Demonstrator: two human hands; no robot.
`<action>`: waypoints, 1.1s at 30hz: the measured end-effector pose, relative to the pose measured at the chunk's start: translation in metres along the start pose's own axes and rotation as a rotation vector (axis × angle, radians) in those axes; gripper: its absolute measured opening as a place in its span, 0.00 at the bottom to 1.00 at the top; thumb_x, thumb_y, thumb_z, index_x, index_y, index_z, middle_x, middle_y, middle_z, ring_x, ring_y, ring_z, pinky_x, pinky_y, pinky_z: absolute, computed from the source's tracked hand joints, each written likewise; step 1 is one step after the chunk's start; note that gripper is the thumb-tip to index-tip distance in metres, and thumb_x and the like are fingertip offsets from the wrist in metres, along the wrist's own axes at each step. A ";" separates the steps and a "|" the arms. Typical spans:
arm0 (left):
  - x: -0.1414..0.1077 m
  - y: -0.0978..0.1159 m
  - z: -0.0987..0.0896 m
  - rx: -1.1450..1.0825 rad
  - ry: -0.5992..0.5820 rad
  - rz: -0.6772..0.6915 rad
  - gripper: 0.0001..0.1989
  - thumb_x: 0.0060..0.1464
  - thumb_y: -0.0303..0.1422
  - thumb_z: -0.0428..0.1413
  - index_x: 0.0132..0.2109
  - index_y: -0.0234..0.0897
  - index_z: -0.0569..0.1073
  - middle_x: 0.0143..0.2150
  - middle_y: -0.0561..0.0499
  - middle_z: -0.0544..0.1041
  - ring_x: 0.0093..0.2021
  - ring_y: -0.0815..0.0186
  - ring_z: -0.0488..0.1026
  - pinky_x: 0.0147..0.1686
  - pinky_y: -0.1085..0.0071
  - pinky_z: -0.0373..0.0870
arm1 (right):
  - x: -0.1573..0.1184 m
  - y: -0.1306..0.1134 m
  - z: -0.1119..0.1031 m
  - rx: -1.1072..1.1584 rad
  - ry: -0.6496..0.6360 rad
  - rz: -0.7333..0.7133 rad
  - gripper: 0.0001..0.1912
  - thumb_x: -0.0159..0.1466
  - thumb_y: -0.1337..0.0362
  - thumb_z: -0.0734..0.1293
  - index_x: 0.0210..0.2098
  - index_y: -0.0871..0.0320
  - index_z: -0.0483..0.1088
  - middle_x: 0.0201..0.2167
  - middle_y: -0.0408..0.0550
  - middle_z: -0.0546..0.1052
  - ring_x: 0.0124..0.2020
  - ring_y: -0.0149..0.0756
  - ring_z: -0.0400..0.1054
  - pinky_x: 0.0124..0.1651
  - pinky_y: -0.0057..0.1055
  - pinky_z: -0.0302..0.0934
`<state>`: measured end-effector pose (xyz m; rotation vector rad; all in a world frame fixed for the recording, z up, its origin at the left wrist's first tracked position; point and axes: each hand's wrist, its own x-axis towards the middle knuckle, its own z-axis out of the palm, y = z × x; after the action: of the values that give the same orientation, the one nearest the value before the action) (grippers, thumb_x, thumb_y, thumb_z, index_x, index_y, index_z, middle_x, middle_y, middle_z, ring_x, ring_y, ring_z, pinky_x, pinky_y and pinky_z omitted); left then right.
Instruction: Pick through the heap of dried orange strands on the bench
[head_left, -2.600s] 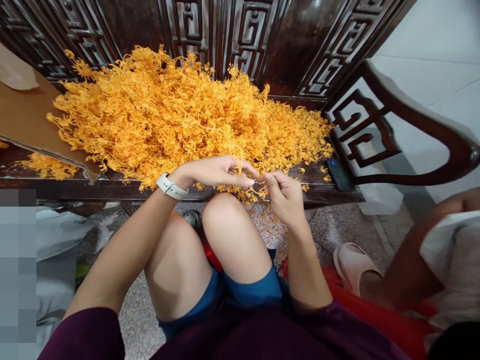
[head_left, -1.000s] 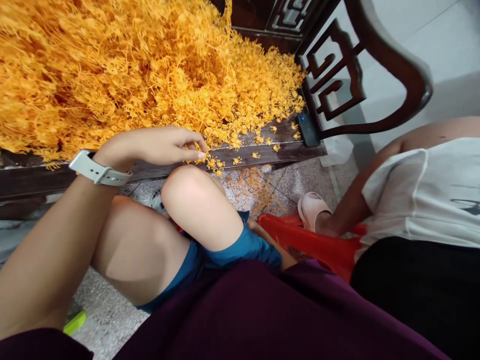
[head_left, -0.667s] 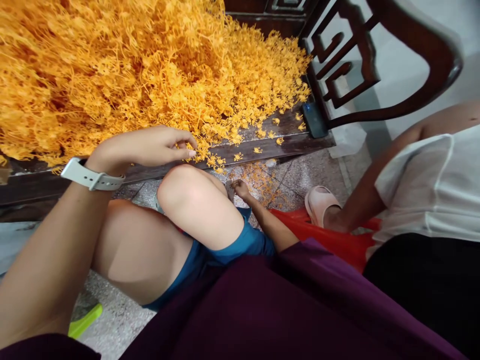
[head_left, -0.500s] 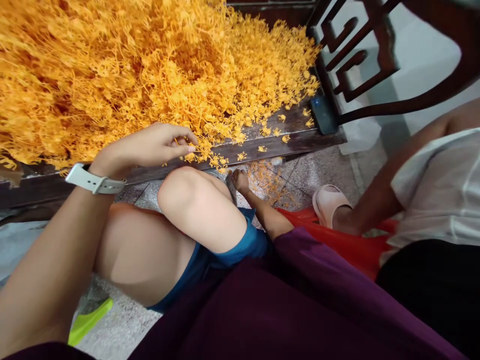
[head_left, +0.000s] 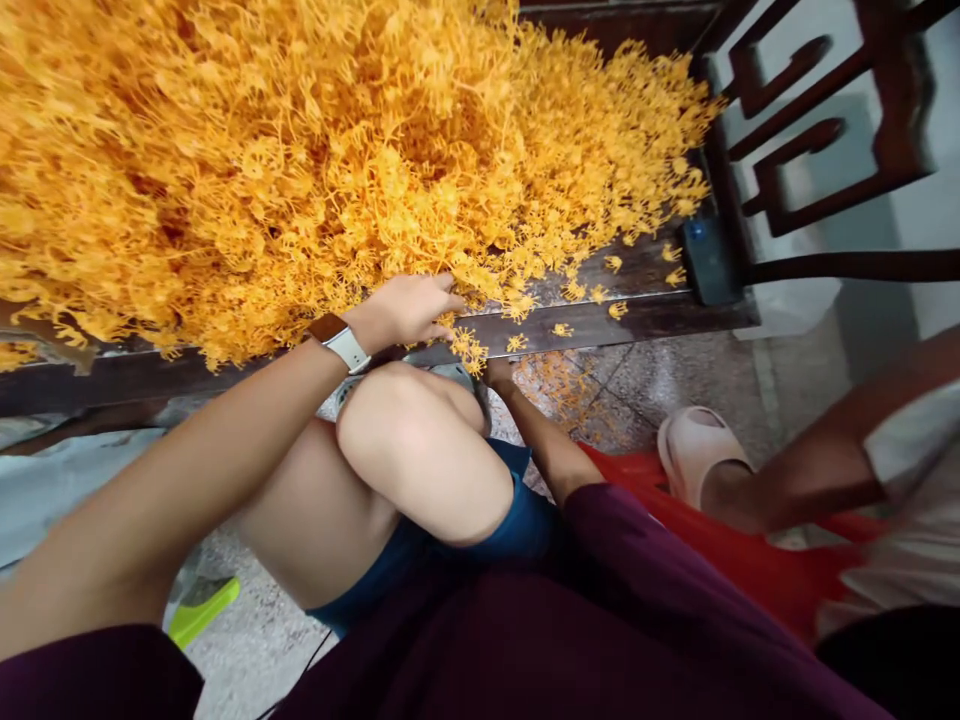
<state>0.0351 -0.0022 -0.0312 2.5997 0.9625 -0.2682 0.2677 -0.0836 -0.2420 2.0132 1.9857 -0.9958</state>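
A big heap of small orange plastic pieces with thin prongs (head_left: 315,170) covers the dark wooden bench (head_left: 637,318). At the heap's front edge is my left hand (head_left: 411,308), a pale-strapped watch (head_left: 345,345) on its wrist. Its fingertips touch the pieces, thumb and fingers apart; nothing plainly held shows between them. A few loose pieces (head_left: 469,350) lie just beside the thumb. Below the bench's front edge, next to my knee, is my right hand (head_left: 497,373). The edge hides most of its fingers, so I cannot see whether it holds anything.
A dark phone (head_left: 709,262) lies at the bench's right end, by the carved armrest (head_left: 810,200). Orange bits (head_left: 562,390) are scattered on the tiled floor. On the right, another person's foot wears a pale slipper (head_left: 701,450), near red material (head_left: 720,520).
My left hand has moved right along the heap's front edge, its fingers now at the loose pieces. My right hand has gone further under the bench edge. The view has shifted somewhat.
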 end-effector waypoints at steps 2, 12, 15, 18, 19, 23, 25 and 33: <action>0.010 -0.005 0.003 0.005 0.025 -0.013 0.20 0.70 0.45 0.50 0.56 0.39 0.77 0.54 0.38 0.75 0.46 0.53 0.76 0.36 0.62 0.61 | 0.001 0.009 0.008 0.057 0.036 0.030 0.20 0.72 0.56 0.69 0.59 0.59 0.72 0.58 0.55 0.75 0.54 0.45 0.75 0.55 0.47 0.73; 0.027 -0.011 0.009 -0.139 0.160 -0.131 0.18 0.71 0.40 0.47 0.54 0.38 0.78 0.54 0.36 0.74 0.48 0.49 0.76 0.42 0.56 0.67 | -0.112 0.008 -0.008 0.331 0.457 -0.156 0.12 0.76 0.57 0.56 0.44 0.54 0.67 0.47 0.59 0.73 0.50 0.48 0.68 0.53 0.46 0.66; 0.029 -0.011 0.003 -0.089 0.182 -0.202 0.21 0.71 0.39 0.44 0.56 0.35 0.78 0.55 0.33 0.74 0.49 0.47 0.76 0.42 0.55 0.68 | -0.129 -0.015 -0.039 0.328 0.602 -0.293 0.09 0.75 0.58 0.57 0.46 0.53 0.67 0.51 0.60 0.72 0.56 0.53 0.64 0.60 0.51 0.58; 0.033 -0.015 -0.003 -0.036 0.188 -0.256 0.22 0.71 0.37 0.44 0.56 0.33 0.79 0.56 0.32 0.74 0.51 0.45 0.76 0.43 0.55 0.69 | -0.113 -0.038 -0.073 0.131 0.552 -0.393 0.10 0.75 0.59 0.57 0.45 0.54 0.67 0.46 0.57 0.74 0.51 0.52 0.64 0.56 0.50 0.56; 0.034 -0.017 -0.005 -0.031 0.194 -0.275 0.22 0.71 0.37 0.44 0.56 0.33 0.79 0.55 0.32 0.75 0.52 0.45 0.76 0.44 0.55 0.69 | -0.101 -0.044 -0.083 0.060 0.552 -0.349 0.10 0.75 0.58 0.57 0.44 0.54 0.68 0.46 0.58 0.74 0.50 0.53 0.63 0.54 0.50 0.56; 0.036 -0.028 -0.010 -0.039 0.222 -0.355 0.21 0.71 0.34 0.44 0.55 0.31 0.80 0.54 0.32 0.77 0.52 0.48 0.76 0.44 0.57 0.69 | -0.043 -0.052 -0.115 0.000 0.594 -0.296 0.10 0.74 0.61 0.58 0.44 0.56 0.68 0.46 0.59 0.74 0.49 0.52 0.62 0.54 0.47 0.56; 0.035 -0.034 -0.013 -0.044 0.226 -0.397 0.21 0.71 0.31 0.43 0.55 0.30 0.79 0.53 0.31 0.78 0.52 0.49 0.77 0.44 0.58 0.70 | -0.017 -0.048 -0.130 0.012 0.609 -0.294 0.09 0.73 0.62 0.58 0.43 0.56 0.69 0.46 0.59 0.74 0.50 0.52 0.63 0.57 0.47 0.55; 0.023 -0.028 -0.017 -0.051 0.213 -0.435 0.22 0.69 0.29 0.43 0.56 0.23 0.79 0.54 0.24 0.78 0.54 0.45 0.78 0.49 0.53 0.71 | 0.010 -0.025 -0.194 -0.014 0.654 -0.211 0.08 0.66 0.62 0.64 0.41 0.59 0.72 0.39 0.60 0.78 0.45 0.52 0.67 0.51 0.44 0.60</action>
<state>0.0348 0.0378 -0.0292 2.3815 1.5870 -0.0713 0.3112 0.0313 -0.0900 2.3682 2.5404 -0.3558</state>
